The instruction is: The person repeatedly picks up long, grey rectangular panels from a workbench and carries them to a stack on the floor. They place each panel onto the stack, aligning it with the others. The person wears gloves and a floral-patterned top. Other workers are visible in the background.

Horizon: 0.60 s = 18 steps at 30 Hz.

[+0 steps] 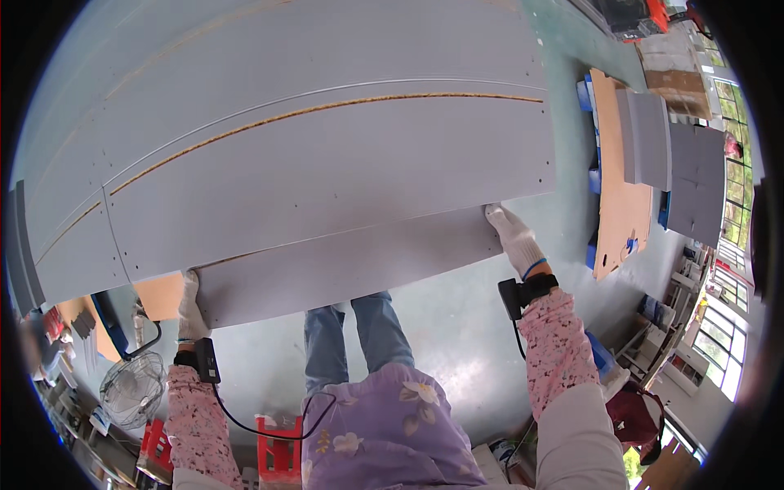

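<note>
The fingertips of both hands are hidden under the edge of the board, so I cannot tell how tightly they curl; the far end of the big stack is cut off at the top of the picture, and the things at the left rim are too small and bent to make out. The board is a long, flat, smooth grey sheet; it lies on top of the stack of more grey sheets, sticking out toward the person; one sheet in the stack shows a rough brown edge and tiny holes. The left hand wears a white knit glove and grips the board's near left corner, arm reaching straight up; the right hand also wears a white glove and holds the board's right end, arm stretched far out; each wrist has a black box strapped on. A round wire fan stands on the green floor; smaller grey sheets sit on a brown pallet at the right.
</note>
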Motion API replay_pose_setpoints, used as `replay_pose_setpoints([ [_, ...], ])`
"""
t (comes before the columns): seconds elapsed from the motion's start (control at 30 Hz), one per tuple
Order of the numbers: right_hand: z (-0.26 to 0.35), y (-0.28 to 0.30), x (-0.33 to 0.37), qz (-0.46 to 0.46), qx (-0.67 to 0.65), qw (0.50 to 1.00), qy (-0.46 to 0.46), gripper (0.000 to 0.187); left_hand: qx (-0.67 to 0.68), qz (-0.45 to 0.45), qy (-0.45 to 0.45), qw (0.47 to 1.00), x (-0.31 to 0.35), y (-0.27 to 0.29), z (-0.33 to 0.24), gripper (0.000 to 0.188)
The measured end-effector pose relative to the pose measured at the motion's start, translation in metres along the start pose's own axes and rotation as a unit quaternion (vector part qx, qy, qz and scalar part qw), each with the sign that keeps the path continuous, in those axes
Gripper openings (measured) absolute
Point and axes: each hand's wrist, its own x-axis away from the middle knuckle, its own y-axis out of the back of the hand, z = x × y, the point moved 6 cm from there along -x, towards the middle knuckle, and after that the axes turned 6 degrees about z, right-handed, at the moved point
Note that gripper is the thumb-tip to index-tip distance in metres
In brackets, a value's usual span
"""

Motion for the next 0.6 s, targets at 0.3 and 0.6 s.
replay_pose_setpoints([
  [0.3,-0.085,-0.014,0.027,-0.208,-0.483,0.843,-0.111,0.081,-0.07,-0.132,-0.104,0.983,0.013,0.05,0.0,0.044],
  [0.6,-0.056,-0.095,0.025,-0.126,-0.754,0.645,-0.015,0.096,0.404,-0.076,0.065,0.909,0.044,-0.071,0.077,0.095],
])
